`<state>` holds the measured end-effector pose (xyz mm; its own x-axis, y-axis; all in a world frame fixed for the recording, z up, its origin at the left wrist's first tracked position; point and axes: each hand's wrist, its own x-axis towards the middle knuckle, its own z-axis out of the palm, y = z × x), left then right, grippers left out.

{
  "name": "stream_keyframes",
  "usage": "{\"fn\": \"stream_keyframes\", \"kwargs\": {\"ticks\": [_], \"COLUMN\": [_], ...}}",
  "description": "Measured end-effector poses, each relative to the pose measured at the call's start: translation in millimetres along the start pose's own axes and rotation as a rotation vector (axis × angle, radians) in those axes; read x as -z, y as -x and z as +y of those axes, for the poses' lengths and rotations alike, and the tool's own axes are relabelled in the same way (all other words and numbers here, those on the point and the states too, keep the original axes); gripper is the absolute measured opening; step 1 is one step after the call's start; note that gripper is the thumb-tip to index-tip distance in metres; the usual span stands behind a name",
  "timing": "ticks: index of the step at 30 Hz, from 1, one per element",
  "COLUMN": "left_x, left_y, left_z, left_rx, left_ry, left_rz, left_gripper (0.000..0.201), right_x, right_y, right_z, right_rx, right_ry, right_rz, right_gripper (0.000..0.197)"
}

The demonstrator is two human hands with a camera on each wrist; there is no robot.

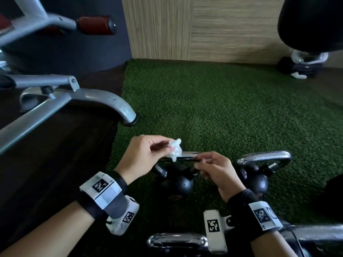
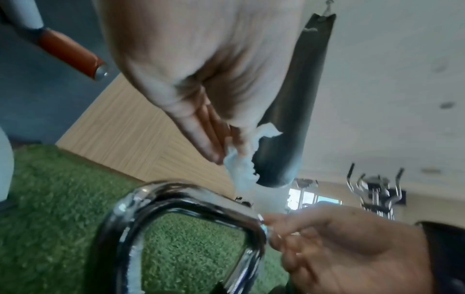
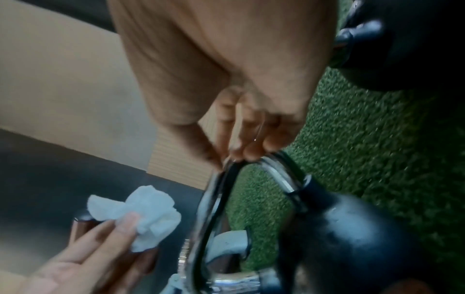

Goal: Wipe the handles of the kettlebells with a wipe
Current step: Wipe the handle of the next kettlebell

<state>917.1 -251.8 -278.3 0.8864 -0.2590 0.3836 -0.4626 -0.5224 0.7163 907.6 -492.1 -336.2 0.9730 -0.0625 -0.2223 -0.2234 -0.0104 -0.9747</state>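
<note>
A black kettlebell [image 1: 179, 182] with a chrome handle [image 1: 187, 156] stands on green turf. My right hand [image 1: 201, 161] pinches the right end of that handle; the right wrist view shows its fingertips [image 3: 241, 153] on the handle's top bend [image 3: 271, 165] above the ball [image 3: 347, 228]. My left hand [image 1: 163, 148] pinches a crumpled white wipe [image 1: 175, 150] at the handle's left part. Whether the wipe [image 2: 239, 171] touches the handle [image 2: 181, 196] I cannot tell. A second kettlebell [image 1: 259, 178] stands to the right. A third chrome handle [image 1: 176, 240] lies near the bottom edge.
A grey machine frame [image 1: 104, 98] with a red padded roller [image 1: 94, 25] stands at the left, its foot on the turf's edge. A dark punching bag [image 1: 311, 23] hangs at the top right above more gear [image 1: 300, 68]. Open turf [image 1: 222, 108] stretches ahead to a wooden wall.
</note>
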Motion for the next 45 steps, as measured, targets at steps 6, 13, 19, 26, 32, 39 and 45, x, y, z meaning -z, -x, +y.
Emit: {"fn": "stream_keyframes", "kwargs": {"ticks": [6, 13, 19, 26, 32, 39, 45], "left_x": [-17.4, -35.2, -8.6, -6.8, -10.5, -37.2, -52.5], "left_y": [2.5, -0.2, 14.2, 36.1, 54.0, 62.5, 68.0], "left_z": [-7.3, -16.3, -29.1, -54.5, -67.9, -94.3, -105.8], "left_rx": [-0.067, -0.202, -0.152, 0.061, 0.241, 0.675, 0.705], "left_ry": [-0.306, -0.565, -0.492, -0.258, -0.109, 0.57, 0.495], "left_rz": [0.003, -0.17, -0.036, 0.212, 0.224, 0.282, 0.164], "left_gripper": [0.028, 0.038, 0.014, 0.025, 0.019, 0.018, 0.025], "right_x": [3.2, -11.9, -8.7, -6.8, -7.5, -7.2, -9.5], "right_y": [-31.5, -55.8, -55.7, -50.8, -49.0, -52.8, -50.6], "right_z": [42.8, 49.8, 56.1, 54.2, 49.2, 55.9, 57.4], "right_rx": [-0.237, -0.214, -0.119, -0.053, -0.046, -0.012, 0.009], "right_ry": [0.229, 0.387, 0.502, 0.604, 0.643, 0.639, 0.625], "right_rz": [0.085, -0.056, -0.015, -0.017, -0.033, -0.012, 0.004], "right_gripper": [0.039, 0.032, 0.042, 0.036, 0.029, 0.032, 0.036]}}
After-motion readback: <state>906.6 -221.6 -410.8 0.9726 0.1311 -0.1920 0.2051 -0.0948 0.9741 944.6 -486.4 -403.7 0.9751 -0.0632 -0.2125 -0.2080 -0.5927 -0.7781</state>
